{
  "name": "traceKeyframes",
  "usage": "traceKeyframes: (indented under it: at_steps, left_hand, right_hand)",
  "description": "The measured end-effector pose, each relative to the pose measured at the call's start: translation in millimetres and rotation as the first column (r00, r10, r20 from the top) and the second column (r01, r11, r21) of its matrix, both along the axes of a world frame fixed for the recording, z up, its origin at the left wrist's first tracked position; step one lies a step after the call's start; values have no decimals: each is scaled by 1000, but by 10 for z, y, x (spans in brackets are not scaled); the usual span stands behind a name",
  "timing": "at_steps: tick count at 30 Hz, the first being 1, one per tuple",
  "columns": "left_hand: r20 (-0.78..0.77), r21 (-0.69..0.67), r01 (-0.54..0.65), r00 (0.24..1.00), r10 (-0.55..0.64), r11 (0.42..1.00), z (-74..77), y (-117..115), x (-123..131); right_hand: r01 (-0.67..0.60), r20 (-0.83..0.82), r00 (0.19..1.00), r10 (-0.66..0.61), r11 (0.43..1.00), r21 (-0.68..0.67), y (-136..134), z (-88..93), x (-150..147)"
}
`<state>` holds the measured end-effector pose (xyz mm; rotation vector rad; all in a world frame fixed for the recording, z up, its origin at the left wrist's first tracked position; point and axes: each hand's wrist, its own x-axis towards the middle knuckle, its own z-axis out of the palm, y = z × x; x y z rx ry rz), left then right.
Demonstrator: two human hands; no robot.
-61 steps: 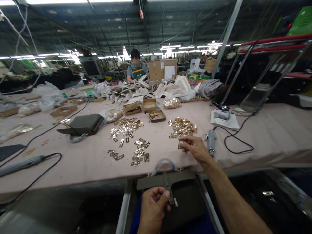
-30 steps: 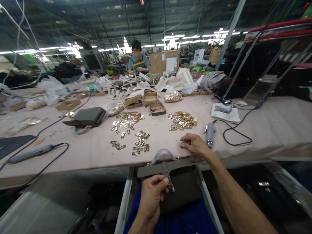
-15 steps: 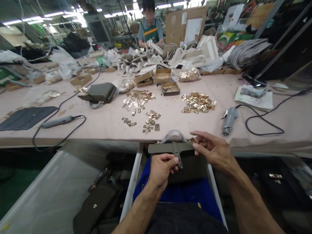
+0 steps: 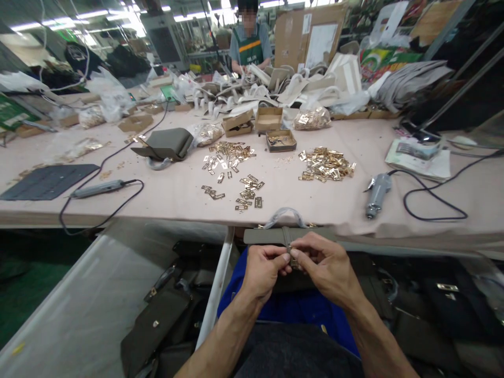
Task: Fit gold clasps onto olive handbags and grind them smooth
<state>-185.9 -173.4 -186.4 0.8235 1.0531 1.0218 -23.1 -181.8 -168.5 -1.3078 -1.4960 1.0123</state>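
Observation:
An olive-green leather bag rests on my lap against the table's front edge, with a narrow strap running down its flap. My left hand pinches the strap's end. My right hand meets it there, its fingertips closed on a small gold metal fitting at the strap tip; the fitting is mostly hidden by my fingers. A clear plastic-wrapped handle arches above the bag.
On the pink table lie scattered gold plates, a gold pile, small cardboard boxes, another olive bag, a grey power tool with cable, and a soldering-type tool. A person works at the far side. More bags lie in the bin at lower left.
My right hand left the table by the gold pile with a small fitting and came down to the strap tip beside my left hand. The camera tilted down.

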Motion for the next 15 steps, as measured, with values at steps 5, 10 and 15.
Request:
traceKeyframes:
  at_steps: [5, 10, 15]
  left_hand:
    - [26, 2, -22, 999, 22, 1000, -21, -17, -11]
    - [57, 3, 5, 998, -5, 1000, 6, -8, -21]
    - [80, -4, -32, 996, 32, 999, 22, -17, 0]
  right_hand:
    - [28, 39, 999, -28, 1000, 7, 2, -10, -34]
    - [24, 22, 999, -24, 1000, -14, -8, -36, -48]
    - [55, -9, 998, -56, 998, -33, -22, -54, -59]
